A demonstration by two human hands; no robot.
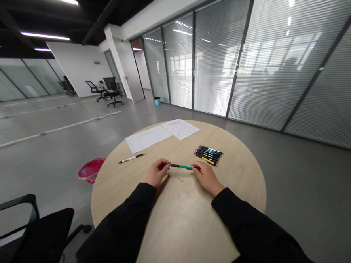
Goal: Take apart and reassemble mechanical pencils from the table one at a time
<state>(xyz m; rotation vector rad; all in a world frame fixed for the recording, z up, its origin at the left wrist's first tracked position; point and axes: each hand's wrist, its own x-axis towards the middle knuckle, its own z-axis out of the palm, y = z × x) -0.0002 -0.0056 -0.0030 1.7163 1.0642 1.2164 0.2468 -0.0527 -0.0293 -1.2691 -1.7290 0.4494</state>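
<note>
Centre frame, a slim green-and-black pen (181, 167) is pinched in the grip of the left hand (158, 173) at its black end and the right hand (207, 177) at the green. Uneven pressure could slip it loose; a careless brush could scatter the tiny thin piece (181, 180) below on the round pale tabletop (178, 230).

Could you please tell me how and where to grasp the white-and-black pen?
I'd probably pinch the white-and-black pen mid-barrel, from above, thumb and finger across its long sides: it lies flat, slim and apart from the row of pens. The left hand is nearer, though busy at the green pen.
</note>
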